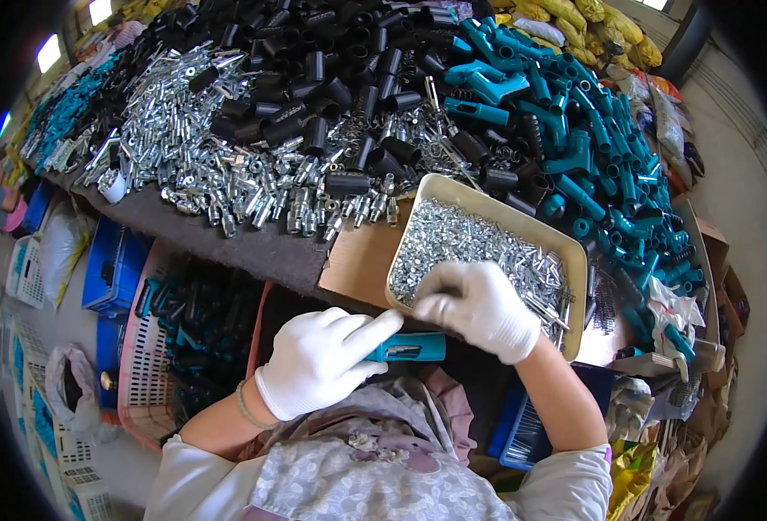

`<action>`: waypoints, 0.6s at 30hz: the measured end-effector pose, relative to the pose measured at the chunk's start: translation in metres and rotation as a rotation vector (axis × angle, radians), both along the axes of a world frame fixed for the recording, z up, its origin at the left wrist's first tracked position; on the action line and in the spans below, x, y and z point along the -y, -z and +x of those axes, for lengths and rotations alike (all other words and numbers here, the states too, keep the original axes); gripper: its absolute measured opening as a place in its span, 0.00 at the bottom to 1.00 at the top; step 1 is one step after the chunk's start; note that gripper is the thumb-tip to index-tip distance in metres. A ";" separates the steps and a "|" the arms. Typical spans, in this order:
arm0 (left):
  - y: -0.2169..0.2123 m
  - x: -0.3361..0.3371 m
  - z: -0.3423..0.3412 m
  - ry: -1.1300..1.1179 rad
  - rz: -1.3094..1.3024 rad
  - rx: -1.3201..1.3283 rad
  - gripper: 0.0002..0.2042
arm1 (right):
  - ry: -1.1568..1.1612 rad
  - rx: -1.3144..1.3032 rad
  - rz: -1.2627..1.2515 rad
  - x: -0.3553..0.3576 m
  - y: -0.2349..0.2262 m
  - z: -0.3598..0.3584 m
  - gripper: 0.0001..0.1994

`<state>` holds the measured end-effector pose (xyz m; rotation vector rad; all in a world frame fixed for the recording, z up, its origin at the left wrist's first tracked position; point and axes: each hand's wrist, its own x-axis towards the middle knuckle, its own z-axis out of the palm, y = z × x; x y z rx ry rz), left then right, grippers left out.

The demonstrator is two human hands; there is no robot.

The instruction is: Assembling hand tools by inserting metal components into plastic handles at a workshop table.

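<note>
My white-gloved left hand (318, 363) is closed round a teal plastic tool housing (427, 346), held level just below the edge of the bench. A metal piece shows in the opening in its side. To the right, my gloved right hand (481, 304) hovers at the near edge of a cream tray (581, 276). Its thumb and fingers are bent together in a pinch; whatever may be between them is too small to make out. Small silvery screws and pins (462, 236) fill the tray, with longer metal pins (547, 308) at its right side.
Silvery metal fittings (184, 130) lie heaped at left on the bench, black sleeves (314, 65) behind them, teal housings (566, 130) at right. Cardboard (357, 260) lies beside the tray. A pink basket (145, 365) of teal and black parts stands below left, a blue bin (522, 434) below right.
</note>
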<state>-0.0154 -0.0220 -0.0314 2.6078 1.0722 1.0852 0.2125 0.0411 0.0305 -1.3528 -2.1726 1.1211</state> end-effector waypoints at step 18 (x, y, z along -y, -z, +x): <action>0.007 -0.004 -0.004 0.000 0.046 -0.034 0.42 | -0.244 0.078 0.669 0.052 0.044 -0.008 0.23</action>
